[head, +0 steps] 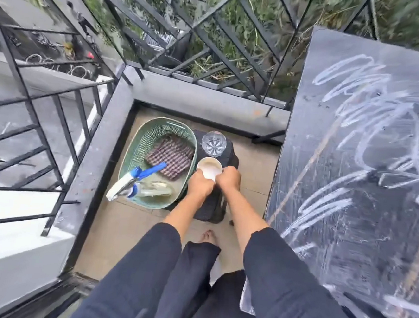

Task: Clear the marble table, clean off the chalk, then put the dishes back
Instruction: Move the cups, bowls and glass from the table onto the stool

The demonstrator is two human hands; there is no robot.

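A small white bowl is held low over a dark stool on the balcony floor. My left hand grips its near left rim and my right hand grips its near right rim. A cut-glass tumbler stands on the stool just beyond the bowl. The dark marble table fills the right side, its top covered with white chalk scribbles. No dishes show on the visible part of the table.
A green plastic basket sits on the floor left of the stool, holding a checked cloth and a spray bottle with a blue trigger. Black metal railings enclose the balcony. My bare foot stands on the beige tiles.
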